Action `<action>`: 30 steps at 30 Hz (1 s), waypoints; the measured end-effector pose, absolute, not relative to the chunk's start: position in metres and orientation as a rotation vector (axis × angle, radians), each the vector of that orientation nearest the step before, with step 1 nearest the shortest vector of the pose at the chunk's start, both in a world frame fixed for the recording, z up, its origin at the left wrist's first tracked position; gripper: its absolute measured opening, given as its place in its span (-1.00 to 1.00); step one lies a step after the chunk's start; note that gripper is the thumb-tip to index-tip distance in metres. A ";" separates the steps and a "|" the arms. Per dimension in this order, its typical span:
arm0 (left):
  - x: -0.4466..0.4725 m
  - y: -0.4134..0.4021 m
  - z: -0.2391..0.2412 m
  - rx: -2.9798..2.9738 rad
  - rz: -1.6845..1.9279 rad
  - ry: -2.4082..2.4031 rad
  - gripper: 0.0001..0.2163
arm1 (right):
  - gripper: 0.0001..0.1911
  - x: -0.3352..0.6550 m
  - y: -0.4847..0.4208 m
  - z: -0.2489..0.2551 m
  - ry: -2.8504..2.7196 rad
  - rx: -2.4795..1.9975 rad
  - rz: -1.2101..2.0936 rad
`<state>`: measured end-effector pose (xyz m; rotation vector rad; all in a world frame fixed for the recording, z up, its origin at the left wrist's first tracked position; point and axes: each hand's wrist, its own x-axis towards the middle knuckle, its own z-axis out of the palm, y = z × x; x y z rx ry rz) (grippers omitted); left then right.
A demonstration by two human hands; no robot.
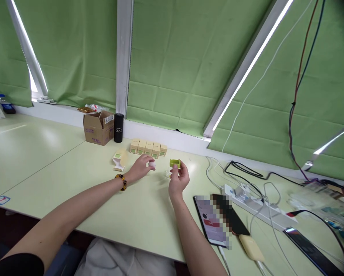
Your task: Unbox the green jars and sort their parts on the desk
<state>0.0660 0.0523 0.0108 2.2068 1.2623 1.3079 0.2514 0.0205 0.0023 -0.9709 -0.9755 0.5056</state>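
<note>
Stretched forward from the lower edge on two bare forearms, with a bead bracelet (pixel 122 181) round the left wrist. Rested the left grip (pixel 140 168) on the pale green surface (pixel 59 153), fingers curled together round a small white piece (pixel 152 164), low against the surface at the fingertips. Raised the right grip (pixel 178 180) just beside it, thumb and fingers pinched on a small green piece (pixel 175 163), clear of the surface. Held the two pieces near each other but apart, in front of a row of small boxes (pixel 148 148) standing side by side near the window ledge.

Showed one further small box (pixel 118 160), opened, just left of the left grip. Showed a cardboard box (pixel 98 127) and a black cylinder (pixel 118 127) side by side behind it, well apart from both grips. Showed a phone (pixel 209 226) lying flat just right of the right forearm, a yellow pack (pixel 251 248) near its lower corner, and a white power strip (pixel 260 209) with tangled cables farther right.
</note>
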 end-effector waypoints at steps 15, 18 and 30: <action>0.113 0.085 -0.018 2.418 1.053 1.210 -0.93 | -0.35 0.256 0.025 -0.005 -1.000 -1.038 0.476; 0.115 0.082 -0.017 2.468 1.017 1.198 -0.91 | -0.35 0.255 0.025 -0.005 -0.980 -1.021 0.493; 0.112 0.074 -0.012 2.491 1.079 1.300 -0.68 | -0.37 0.253 0.025 -0.007 -0.998 -0.991 0.519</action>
